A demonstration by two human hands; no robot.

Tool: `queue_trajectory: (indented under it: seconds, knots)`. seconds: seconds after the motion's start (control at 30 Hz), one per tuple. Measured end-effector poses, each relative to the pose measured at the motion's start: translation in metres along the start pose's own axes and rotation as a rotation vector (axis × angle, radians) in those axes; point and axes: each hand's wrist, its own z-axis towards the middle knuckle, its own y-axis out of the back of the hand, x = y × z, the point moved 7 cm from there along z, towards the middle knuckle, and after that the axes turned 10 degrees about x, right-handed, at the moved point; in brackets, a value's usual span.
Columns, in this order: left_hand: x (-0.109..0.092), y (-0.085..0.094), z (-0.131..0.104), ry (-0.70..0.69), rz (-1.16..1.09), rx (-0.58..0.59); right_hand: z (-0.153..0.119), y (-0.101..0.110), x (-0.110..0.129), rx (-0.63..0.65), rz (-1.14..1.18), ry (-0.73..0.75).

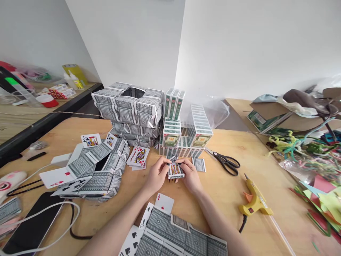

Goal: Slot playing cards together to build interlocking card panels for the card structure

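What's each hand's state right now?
Left hand: closed, holding the face card at its left side.
Right hand: closed, holding the same card at its right.

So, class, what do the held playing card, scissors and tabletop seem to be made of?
Playing card: probably smooth paperboard, being thin and printed.
Scissors: smooth black handles, likely plastic; greyish blades, probably metal.
Tabletop: wood or wood-look laminate, smooth, pale, with faint streaks.

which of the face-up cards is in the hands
The picture card held between the left hand and right hand; the other face-up cards, like the ace between the forearms, are outside both hands.
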Motion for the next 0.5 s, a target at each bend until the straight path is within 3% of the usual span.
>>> queue_trajectory:
  seconds: [0.23,0.5]
  knots:
    - [-0.004,0.010,-0.003,-0.063,0.145,-0.063,0.001,-0.009,-0.008,0.155,0.194,-0.153]
    - [-0.015,0.003,-0.007,-0.138,0.218,0.032,-0.006,-0.013,-0.018,0.327,0.224,-0.319]
